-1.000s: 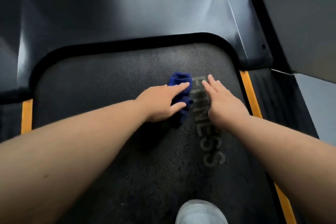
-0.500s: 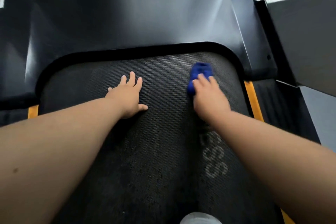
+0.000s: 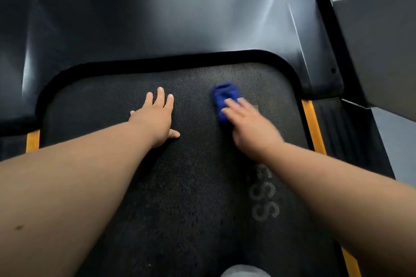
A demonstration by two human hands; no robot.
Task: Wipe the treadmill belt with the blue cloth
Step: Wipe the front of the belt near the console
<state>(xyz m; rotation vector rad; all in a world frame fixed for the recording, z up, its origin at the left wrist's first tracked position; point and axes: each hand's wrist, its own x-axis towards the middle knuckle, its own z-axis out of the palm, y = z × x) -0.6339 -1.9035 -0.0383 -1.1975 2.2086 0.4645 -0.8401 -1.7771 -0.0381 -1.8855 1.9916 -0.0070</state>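
The dark textured treadmill belt (image 3: 191, 186) fills the middle of the head view, with pale lettering on its right side. A bunched blue cloth (image 3: 221, 94) lies near the belt's far right end. My right hand (image 3: 249, 128) presses down on the cloth with its fingers stretched over the near part; hand and cloth are motion-blurred. My left hand (image 3: 155, 121) lies flat on the belt left of the cloth, fingers spread, holding nothing.
The glossy dark motor cover (image 3: 157, 18) rises beyond the belt's curved black rim. Yellow side stripes (image 3: 313, 123) run along both belt edges. A grey panel (image 3: 378, 47) stands at the right. A pale shoe tip (image 3: 245, 272) shows at the bottom edge.
One second ago my left hand had the cloth at mid-belt. My right hand then took it over and moved it far right, and has now slid it a little leftward. My left hand has stayed flat.
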